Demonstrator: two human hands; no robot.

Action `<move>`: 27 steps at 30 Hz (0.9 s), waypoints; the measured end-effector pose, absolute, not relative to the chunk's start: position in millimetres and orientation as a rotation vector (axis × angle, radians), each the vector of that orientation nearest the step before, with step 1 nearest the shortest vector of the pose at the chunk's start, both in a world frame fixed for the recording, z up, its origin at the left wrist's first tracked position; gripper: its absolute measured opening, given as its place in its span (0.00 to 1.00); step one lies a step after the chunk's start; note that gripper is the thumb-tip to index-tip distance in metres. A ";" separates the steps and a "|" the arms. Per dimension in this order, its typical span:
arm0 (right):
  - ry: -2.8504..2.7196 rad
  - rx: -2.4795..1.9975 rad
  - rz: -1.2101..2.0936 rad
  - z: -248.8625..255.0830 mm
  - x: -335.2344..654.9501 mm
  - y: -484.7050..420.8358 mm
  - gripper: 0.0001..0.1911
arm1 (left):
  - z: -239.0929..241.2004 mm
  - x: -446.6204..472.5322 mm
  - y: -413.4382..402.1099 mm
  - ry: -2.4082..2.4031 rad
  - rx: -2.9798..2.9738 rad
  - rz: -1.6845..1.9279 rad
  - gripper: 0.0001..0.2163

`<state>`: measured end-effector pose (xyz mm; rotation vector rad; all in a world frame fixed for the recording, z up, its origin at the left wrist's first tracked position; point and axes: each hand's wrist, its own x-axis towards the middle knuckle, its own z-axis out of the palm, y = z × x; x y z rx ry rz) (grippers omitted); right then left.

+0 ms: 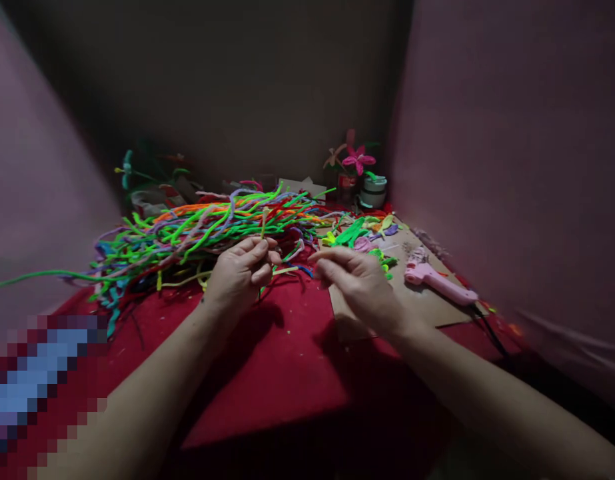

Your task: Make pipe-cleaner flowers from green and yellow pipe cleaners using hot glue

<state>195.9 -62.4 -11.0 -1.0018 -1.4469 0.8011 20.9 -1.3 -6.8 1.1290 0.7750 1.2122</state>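
My left hand (pixel 242 273) is closed in a pinch round a thin yellowish pipe cleaner stem (pixel 263 223) that stands upright out of its fingers. My right hand (pixel 354 280) hovers close to its right, fingers curled together; what they hold, if anything, is too small to see. Both hands are above a red cloth (pixel 267 373), just in front of a big heap of pipe cleaners (pixel 202 233) in green, orange, purple and yellow.
A pink glue gun (pixel 437 279) lies on a piece of cardboard (pixel 432 310) to the right, with its black cord trailing off. Small finished pipe cleaner shapes (pixel 360 233) lie behind my right hand. A pink pipe cleaner flower (pixel 358 160) stands at the back beside a small pot (pixel 374 189).
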 end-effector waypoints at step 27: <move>-1.534 -1.340 0.515 30.4 280.0 -21.5 0.05 | -19.5 32.6 -2.8 1.047 1.417 0.956 0.10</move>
